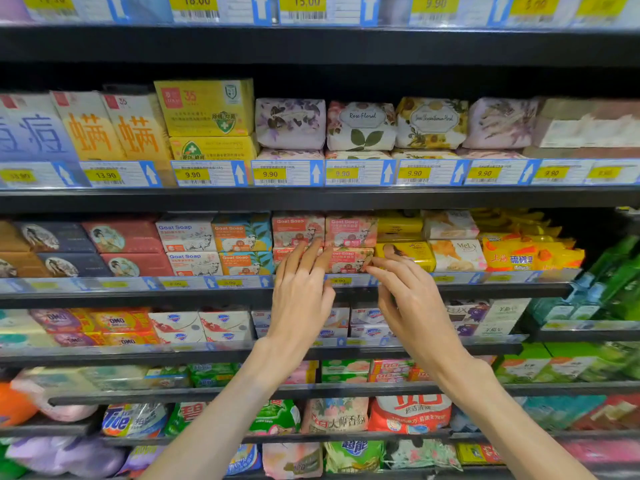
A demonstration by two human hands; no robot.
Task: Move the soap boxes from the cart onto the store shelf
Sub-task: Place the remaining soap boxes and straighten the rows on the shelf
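Pink Goat Soap boxes stand two high on the second shelf (311, 294). Both my hands reach to the lower pink Goat Soap box (349, 260) in the right-hand stack. My left hand (301, 292) lies with fingers spread against its left edge, also covering the lower box of the neighbouring pink stack (298, 230). My right hand (405, 299) touches the box's right edge with its fingertips. The box sits on the shelf between the two hands. No cart is in view.
Blue Goat Soap boxes (188, 237) and orange ones (242, 233) stand left of the pink stacks, yellow soap packs (403, 251) to the right. Wrapped floral soaps (360, 126) fill the shelf above. Safeguard boxes (225, 325) and detergent bags (408, 414) are below.
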